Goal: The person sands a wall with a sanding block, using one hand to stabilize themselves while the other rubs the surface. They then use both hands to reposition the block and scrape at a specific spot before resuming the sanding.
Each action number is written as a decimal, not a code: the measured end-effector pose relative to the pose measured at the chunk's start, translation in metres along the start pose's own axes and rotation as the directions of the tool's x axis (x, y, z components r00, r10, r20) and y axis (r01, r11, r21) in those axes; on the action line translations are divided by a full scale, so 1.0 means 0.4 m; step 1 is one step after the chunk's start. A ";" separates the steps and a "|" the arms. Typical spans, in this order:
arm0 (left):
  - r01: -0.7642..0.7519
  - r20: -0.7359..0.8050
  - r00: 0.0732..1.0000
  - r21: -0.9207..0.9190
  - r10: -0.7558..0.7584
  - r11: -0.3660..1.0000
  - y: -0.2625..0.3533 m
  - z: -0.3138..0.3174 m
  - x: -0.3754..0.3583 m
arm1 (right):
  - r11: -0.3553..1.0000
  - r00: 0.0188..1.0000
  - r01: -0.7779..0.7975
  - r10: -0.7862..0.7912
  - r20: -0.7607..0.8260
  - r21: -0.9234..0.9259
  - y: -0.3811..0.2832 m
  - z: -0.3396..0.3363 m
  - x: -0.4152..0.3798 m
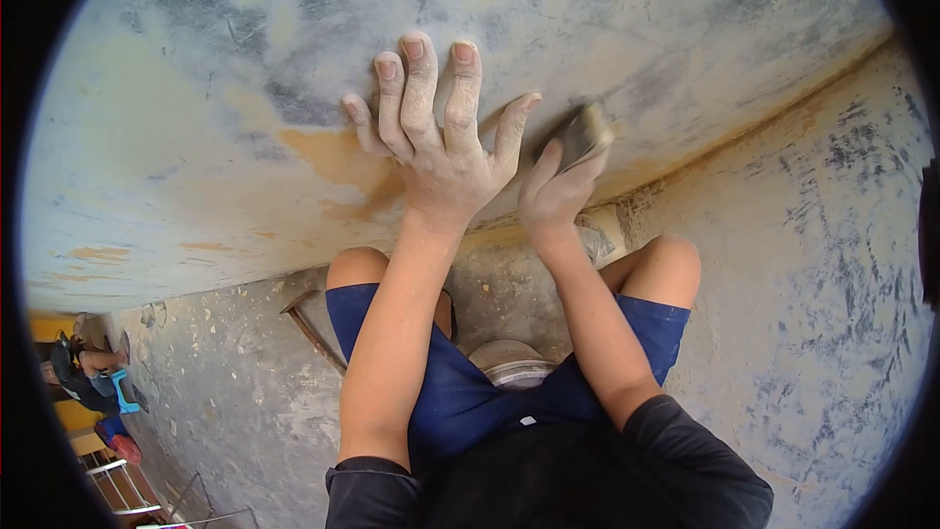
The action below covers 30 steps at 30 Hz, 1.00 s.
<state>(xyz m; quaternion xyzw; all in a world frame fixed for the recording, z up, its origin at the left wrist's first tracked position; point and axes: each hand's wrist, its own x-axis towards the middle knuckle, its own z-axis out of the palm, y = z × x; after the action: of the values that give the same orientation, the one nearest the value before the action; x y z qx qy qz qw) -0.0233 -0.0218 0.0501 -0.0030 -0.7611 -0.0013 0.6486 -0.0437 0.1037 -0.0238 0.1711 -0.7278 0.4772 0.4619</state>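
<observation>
My left hand [436, 142] lies against the patchy grey-white wall [245, 69], fingers spread and coated in pale dust. Just to its right, my right hand [563, 186] grips a small dark sanding block [585, 134] with a paler edge. The block is held at the wall surface, and both it and the fingertips are smeared by motion. Orange-brown patches [333, 159] show on the wall below my left hand.
A hammer-like tool [311, 331] with a wooden handle lies on the floor [245, 372] left of my knee. A pale round object [509, 358] is between my thighs. Another wall [813, 235] meets this one at right. Far left, a person [83, 372] is near a blue stool [124, 392].
</observation>
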 end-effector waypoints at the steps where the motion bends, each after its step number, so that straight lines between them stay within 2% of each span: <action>1: 0.000 0.001 1.000 0.000 0.000 1.000 0.000 -0.001 -0.001 | 0.999 0.992 -0.026 0.031 0.121 -0.045 0.033 -0.005 -0.069; 2: -0.002 -0.001 1.000 -0.005 0.002 1.000 0.000 0.001 -0.002 | 0.995 0.970 -0.044 0.065 0.235 -0.090 0.063 -0.004 -0.122; 5: 0.000 0.004 1.000 -0.009 0.000 1.000 0.004 -0.002 -0.004 | 0.989 0.950 -0.078 0.112 0.292 -0.128 0.116 0.002 -0.214; 9: -0.002 -0.001 1.000 -0.010 0.002 1.000 -0.002 0.000 0.000 | 0.995 0.971 -0.082 0.094 0.218 -0.065 0.032 0.007 -0.079; 11: 0.013 0.018 1.000 -0.008 -0.013 1.000 0.001 -0.005 -0.006 | 0.999 0.997 0.005 -0.001 0.074 -0.053 -0.021 -0.001 0.024; 12: 0.015 0.019 1.000 -0.006 -0.015 1.000 0.001 -0.003 -0.003 | 0.999 0.997 0.005 -0.001 0.076 -0.053 -0.020 -0.002 0.019; 14: 0.015 0.013 1.000 -0.011 -0.015 1.000 0.001 -0.002 -0.004 | 0.976 0.966 -0.209 0.197 0.165 0.055 -0.020 -0.011 -0.011; 15: 0.013 0.005 1.000 -0.018 -0.013 1.000 0.000 0.000 -0.003 | 0.988 0.960 -0.154 0.155 0.232 -0.024 0.021 -0.015 -0.071; 16: 0.010 -0.001 1.000 -0.012 -0.010 1.000 -0.003 0.004 -0.002 | 0.989 0.961 -0.150 0.150 0.231 -0.016 0.065 -0.020 -0.141; 17: -0.001 -0.012 1.000 -0.014 0.001 1.000 -0.006 0.007 -0.004 | 0.936 0.854 -0.334 0.352 0.384 -0.114 0.109 -0.024 -0.213; 18: -0.011 -0.019 1.000 -0.020 0.011 1.000 -0.006 0.008 -0.005 | 0.840 0.680 -0.485 0.536 0.500 -0.242 0.098 -0.027 -0.218; 19: -0.015 -0.020 1.000 -0.019 0.014 1.000 -0.007 0.008 -0.004 | 0.841 0.681 -0.486 0.536 0.500 -0.239 0.099 -0.020 -0.211; 20: -0.014 -0.016 1.000 -0.027 0.013 1.000 -0.008 0.008 -0.003 | 0.945 0.869 -0.283 0.324 0.375 -0.161 0.108 -0.008 -0.197; 21: -0.008 -0.007 1.000 -0.036 0.008 0.999 -0.008 0.005 -0.006 | 0.991 0.971 -0.052 0.079 0.225 -0.124 0.087 -0.003 -0.155; 23: -0.005 0.003 1.000 -0.024 0.005 1.000 -0.012 0.002 -0.002 | 0.995 0.995 -0.066 0.071 0.068 -0.078 -0.002 -0.002 -0.012; 24: -0.001 0.009 1.000 -0.013 0.001 1.000 -0.006 0.000 -0.005 | 0.994 0.994 -0.068 0.075 0.077 -0.090 -0.016 -0.012 0.012; 26: 0.008 0.002 1.000 -0.030 -0.008 1.000 0.001 0.004 -0.009 | 0.997 0.996 -0.072 0.072 0.053 0.001 -0.030 -0.009 0.047; 27: 0.011 -0.008 1.000 -0.040 -0.011 0.999 -0.003 0.006 -0.007 | 0.977 0.978 -0.193 0.185 0.095 0.087 -0.021 -0.007 0.019; 28: 0.010 -0.011 1.000 -0.034 -0.010 0.999 -0.006 0.006 -0.007 | 0.977 0.979 -0.191 0.182 0.097 0.094 0.013 -0.007 -0.043; 30: 0.010 -0.015 1.000 -0.044 -0.010 0.999 -0.002 0.009 -0.007 | 0.944 0.876 -0.329 0.310 0.369 -0.012 0.098 -0.013 -0.180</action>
<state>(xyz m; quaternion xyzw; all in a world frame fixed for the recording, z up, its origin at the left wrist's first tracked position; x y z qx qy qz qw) -0.0263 -0.0228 0.0470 -0.0133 -0.7559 -0.0212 0.6542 -0.0310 0.1133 -0.1045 0.1463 -0.8067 0.5250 0.2286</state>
